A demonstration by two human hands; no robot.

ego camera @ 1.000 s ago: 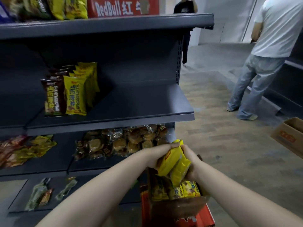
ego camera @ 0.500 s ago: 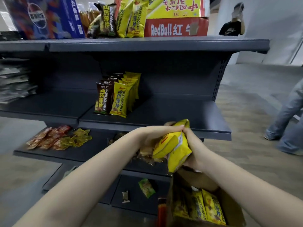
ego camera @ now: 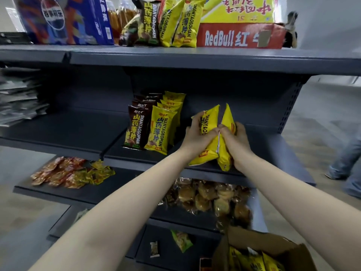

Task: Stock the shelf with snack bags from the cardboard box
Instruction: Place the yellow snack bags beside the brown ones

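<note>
Two yellow snack bags (ego camera: pixel 213 137) stand upright in your grip at the front of the middle shelf (ego camera: pixel 273 153), their lower corners at the shelf's front edge; whether they rest on it you cannot tell, since your hands cover the contact. Your left hand (ego camera: pixel 197 133) wraps the left bag, fingers (ego camera: pixel 195 119) curled tight around its far side, thumb pressed on the face; your right hand (ego camera: pixel 237 139) clasps the right bag the same way, and the two thumbs meet between the bags. Both forearms reach forward and up from the bottom edge, wrists level. Just to the left, apart from your bags, stand two rows already stocked (ego camera: pixel 154 126): one of brown bags, one of yellow, about four showing in each, the rear ones mostly hidden behind the front ones. One cardboard box (ego camera: pixel 273 245) sits at lower right, cut off by the frame; at least three yellow bags show inside, the count beyond that unclear. Top shelf: one blue Pepsi carton (ego camera: pixel 66 20), one red RedBull carton (ego camera: pixel 240 36), one brown and two yellow bags leaning between them. Lower shelf: a scatter of small red and yellow sachets (ego camera: pixel 72 173), too jumbled to count, and clear-wrapped pastries (ego camera: pixel 211 200) partly hidden by your arms. One bystander's jeans leg (ego camera: pixel 345 153) is cropped at the right edge.
</note>
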